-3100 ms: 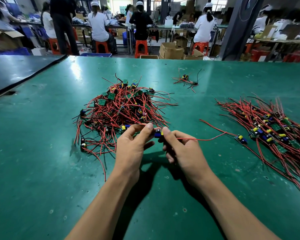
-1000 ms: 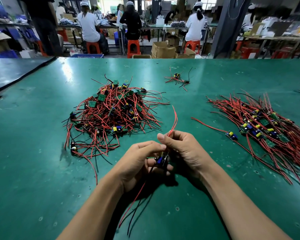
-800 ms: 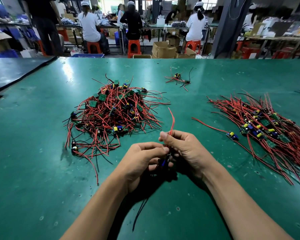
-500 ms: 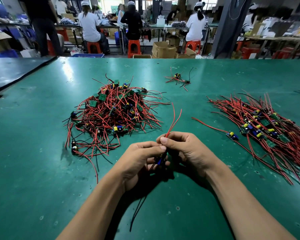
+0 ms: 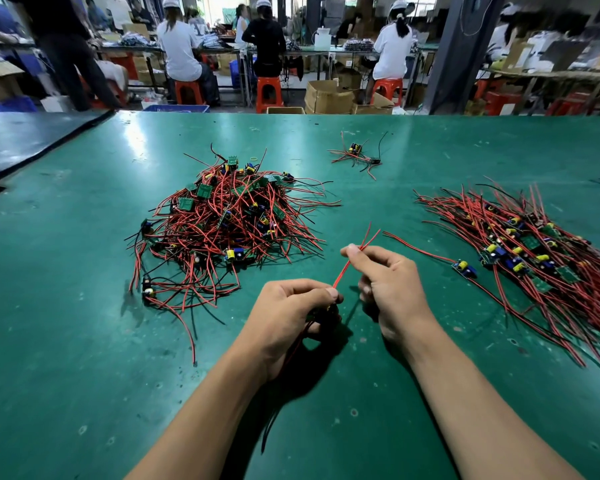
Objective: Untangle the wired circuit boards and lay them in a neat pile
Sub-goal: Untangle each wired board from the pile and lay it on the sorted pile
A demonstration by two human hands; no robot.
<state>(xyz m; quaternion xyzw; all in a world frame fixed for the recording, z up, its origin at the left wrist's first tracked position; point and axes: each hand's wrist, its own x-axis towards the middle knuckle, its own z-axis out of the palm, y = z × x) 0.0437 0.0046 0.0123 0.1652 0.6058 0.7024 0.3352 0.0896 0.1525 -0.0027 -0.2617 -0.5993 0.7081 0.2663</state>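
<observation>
My left hand (image 5: pixel 288 313) grips a small wired circuit board, mostly hidden under its fingers; black wires trail from it down toward me. My right hand (image 5: pixel 387 282) pinches that board's red wires (image 5: pixel 343 270) between thumb and forefinger, and they run taut from hand to hand. A tangled heap of boards and red wires (image 5: pixel 229 223) lies beyond my left hand. To the right lies the sorted pile of boards (image 5: pixel 534 258), wires roughly parallel, with one board (image 5: pixel 464 268) apart at its near-left edge.
A small loose cluster of wired boards (image 5: pixel 355 155) lies farther back on the green table (image 5: pixel 66 341). A black mat (image 5: pixel 21 140) covers the far left. People sit on red stools at benches beyond the table's far edge.
My right hand has slid up and right along the red wires, away from my left hand, pulling them straight. The heap and the sorted pile have not moved.
</observation>
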